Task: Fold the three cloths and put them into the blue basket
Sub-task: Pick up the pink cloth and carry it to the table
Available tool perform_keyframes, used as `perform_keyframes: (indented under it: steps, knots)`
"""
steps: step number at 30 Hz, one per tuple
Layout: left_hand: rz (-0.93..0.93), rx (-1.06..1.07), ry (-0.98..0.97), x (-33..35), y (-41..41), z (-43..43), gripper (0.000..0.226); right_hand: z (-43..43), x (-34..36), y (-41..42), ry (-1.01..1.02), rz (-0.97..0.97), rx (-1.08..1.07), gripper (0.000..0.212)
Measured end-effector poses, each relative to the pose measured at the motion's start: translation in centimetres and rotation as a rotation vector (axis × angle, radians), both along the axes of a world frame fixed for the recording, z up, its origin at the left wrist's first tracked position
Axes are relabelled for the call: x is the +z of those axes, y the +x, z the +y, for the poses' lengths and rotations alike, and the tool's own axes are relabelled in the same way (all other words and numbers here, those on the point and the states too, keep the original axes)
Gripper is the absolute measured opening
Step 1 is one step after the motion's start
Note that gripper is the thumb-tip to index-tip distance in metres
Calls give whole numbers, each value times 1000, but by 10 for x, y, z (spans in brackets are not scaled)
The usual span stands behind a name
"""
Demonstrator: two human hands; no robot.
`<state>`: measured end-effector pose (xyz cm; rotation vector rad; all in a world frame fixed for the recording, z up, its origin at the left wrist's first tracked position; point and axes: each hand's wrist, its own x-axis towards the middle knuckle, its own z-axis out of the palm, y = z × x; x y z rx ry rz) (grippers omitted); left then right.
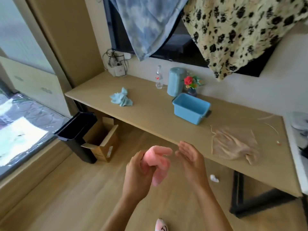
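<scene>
My left hand (138, 170) grips a bunched pink cloth (160, 161) in the air, in front of the table's near edge. Close beside the cloth, my right hand (190, 157) is held with straight, relaxed fingers and holds nothing. A crumpled light blue cloth (121, 97) lies on the left part of the wooden table (150, 114). Spread flat on the table's right part is a beige cloth (233, 144). The blue basket (190, 108) stands on the table between them, and nothing shows inside it.
A clear bottle (158, 77), a blue cylinder container (175, 81) and a small flower vase (191, 85) stand behind the basket. A black bin (76, 135) and an open cardboard box (103, 139) sit on the floor at left. Two fabrics hang over a dark screen above.
</scene>
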<state>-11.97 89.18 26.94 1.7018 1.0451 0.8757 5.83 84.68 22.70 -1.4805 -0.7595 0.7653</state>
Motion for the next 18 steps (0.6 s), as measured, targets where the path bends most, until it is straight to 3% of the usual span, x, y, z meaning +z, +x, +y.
perform_keyframes:
  steps: [8,12,18]
  knots:
    - [-10,77,117,30,16,130,33,142,29,16,-6,-89,96,49]
    - [21,115,85,14,14,206,34,202,28,16,-36,-75,83,44]
    - [-21,-25,-34,10,19,322,40,288,24,10,-68,-82,-3,37]
